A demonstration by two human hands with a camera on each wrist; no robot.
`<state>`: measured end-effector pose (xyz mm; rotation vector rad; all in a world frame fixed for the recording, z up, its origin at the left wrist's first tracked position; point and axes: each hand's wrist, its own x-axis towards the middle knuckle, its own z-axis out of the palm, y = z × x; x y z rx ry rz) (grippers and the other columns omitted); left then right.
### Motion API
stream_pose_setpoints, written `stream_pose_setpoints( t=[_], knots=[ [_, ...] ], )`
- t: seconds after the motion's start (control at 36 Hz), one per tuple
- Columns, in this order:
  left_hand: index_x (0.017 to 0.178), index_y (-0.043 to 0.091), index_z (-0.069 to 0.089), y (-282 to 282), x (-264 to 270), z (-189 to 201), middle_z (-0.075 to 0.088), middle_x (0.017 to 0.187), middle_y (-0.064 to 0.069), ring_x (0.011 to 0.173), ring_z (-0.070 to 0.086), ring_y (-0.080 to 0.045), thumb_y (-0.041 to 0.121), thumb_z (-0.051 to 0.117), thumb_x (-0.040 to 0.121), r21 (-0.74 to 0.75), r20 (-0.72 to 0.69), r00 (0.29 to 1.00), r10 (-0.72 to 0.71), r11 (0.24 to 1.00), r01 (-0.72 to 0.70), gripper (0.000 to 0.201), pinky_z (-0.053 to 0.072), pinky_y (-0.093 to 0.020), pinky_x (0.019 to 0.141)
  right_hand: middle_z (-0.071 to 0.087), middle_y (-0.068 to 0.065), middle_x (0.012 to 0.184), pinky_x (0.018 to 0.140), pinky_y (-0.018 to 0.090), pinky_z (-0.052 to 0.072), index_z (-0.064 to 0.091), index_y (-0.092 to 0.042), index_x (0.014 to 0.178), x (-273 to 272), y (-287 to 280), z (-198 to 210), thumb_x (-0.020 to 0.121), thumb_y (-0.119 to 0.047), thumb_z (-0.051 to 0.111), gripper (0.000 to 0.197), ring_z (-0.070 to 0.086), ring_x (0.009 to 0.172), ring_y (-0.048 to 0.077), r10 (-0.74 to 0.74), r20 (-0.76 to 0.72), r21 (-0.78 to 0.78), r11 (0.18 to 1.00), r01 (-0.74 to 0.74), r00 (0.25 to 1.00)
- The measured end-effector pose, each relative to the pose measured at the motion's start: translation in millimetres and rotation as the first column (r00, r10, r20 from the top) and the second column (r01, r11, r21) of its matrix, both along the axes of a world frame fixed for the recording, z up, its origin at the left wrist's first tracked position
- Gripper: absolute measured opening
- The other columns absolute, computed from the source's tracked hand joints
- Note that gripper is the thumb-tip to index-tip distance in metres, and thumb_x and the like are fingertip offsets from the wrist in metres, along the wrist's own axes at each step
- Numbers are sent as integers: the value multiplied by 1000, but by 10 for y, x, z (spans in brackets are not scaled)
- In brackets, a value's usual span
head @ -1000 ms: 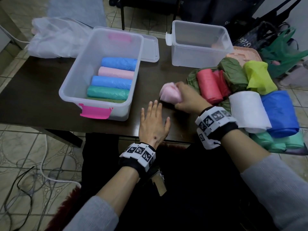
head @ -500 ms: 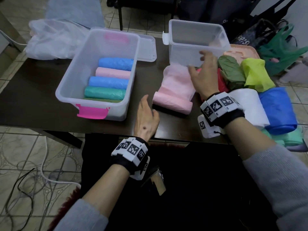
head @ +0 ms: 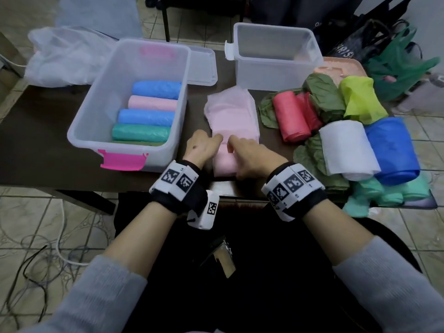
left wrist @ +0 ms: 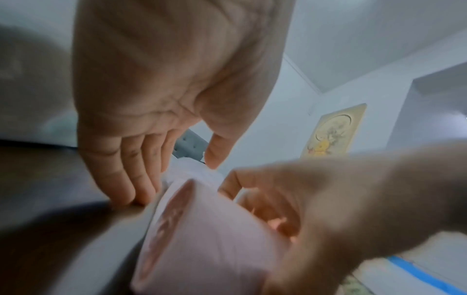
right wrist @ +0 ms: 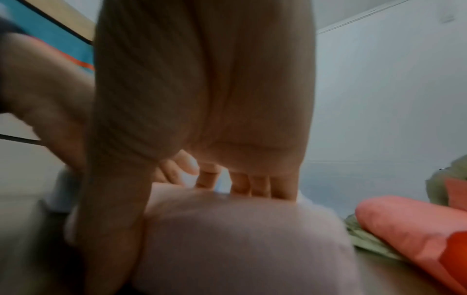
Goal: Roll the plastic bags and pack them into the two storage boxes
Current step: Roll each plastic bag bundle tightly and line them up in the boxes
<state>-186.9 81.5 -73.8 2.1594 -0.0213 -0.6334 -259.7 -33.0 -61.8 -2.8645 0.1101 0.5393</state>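
A pink plastic bag (head: 231, 114) lies on the dark table (head: 36, 145) between the two clear boxes, flat at its far end and rolled up at its near end. My left hand (head: 211, 145) rests at the roll's left end, with its fingers (left wrist: 121, 179) straight down against the table and its thumb on top. My right hand (head: 240, 150) grips the roll from the right, and its fingers (right wrist: 260, 187) reach over the roll's far side. The large box (head: 96, 131) with a pink latch holds several rolls. The small box (head: 276, 68) looks empty.
Bags are piled at the right: red (head: 290, 116), olive (head: 322, 94), yellow (head: 360, 99), white (head: 346, 145), blue (head: 391, 147) and mint (head: 384, 193). A clear lid (head: 204, 66) lies behind the large box. A white bag (head: 64, 58) sits at the back left.
The right hand spread the pink bag out toward the small box, then came back to its near end. The left hand left the table and joined it at the roll.
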Motion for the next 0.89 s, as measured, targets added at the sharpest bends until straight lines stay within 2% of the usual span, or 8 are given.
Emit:
stream_pose_setpoints(
  t=[0.14,0.25,0.39,0.47,0.58,0.67,0.75,0.89],
  knots=[
    [107,4,56,-68,4,41,61,102,-7,87,57,-21,39,64,85,-142,-221,974,55,986,-87,42,43,-29,68,54,8,117,81,31,40,51,-15,119,-107,7,-14,64,-23,78,61,50,111,26,67,-68,32,997,-65,995],
    [121,3,56,-170,-19,114,64,115,-9,101,62,-24,37,74,77,-259,-263,960,96,952,-166,59,51,-34,88,55,6,114,82,34,42,54,-17,117,-184,21,26,67,-21,73,54,52,108,25,146,-61,17,989,-145,987],
    [96,6,67,-318,92,353,68,99,-9,90,66,-22,19,70,82,-490,-140,965,222,831,-263,19,55,-39,86,56,7,111,78,33,42,54,-18,115,-264,29,50,67,-18,71,51,54,106,26,140,-98,43,990,-136,985],
    [77,20,64,-403,185,540,65,88,-2,86,61,-16,20,68,85,-481,-2,969,249,849,-219,9,53,-31,84,60,8,114,79,30,44,53,-21,121,-269,17,71,65,-15,73,60,57,106,27,120,-119,99,989,-108,986],
    [85,21,65,-484,332,701,68,90,3,95,64,-13,19,62,90,-514,92,958,272,837,-189,6,49,-29,95,60,7,115,81,29,45,50,-24,127,-269,8,102,67,-14,72,65,57,105,26,111,-125,122,988,-95,986],
    [110,16,63,-508,345,835,66,111,4,104,59,-9,20,55,94,-326,432,869,241,940,-98,19,45,-21,94,61,6,110,83,32,48,55,-24,121,-241,15,94,64,-17,73,60,55,103,24,97,-146,134,988,-78,984],
    [119,15,61,-501,200,799,62,121,-2,111,57,-16,14,47,97,84,700,701,-139,990,112,26,45,-29,97,58,5,105,78,32,46,58,-24,117,-223,14,90,64,-19,73,55,52,98,22,85,-157,128,990,-65,984],
    [135,10,47,-366,126,260,44,143,-13,129,43,-27,26,43,99,443,199,715,-670,713,544,40,32,-34,106,63,5,105,77,32,49,58,-20,115,-212,11,81,64,-21,73,52,57,99,24,100,-115,104,991,-88,988]
  ],
)
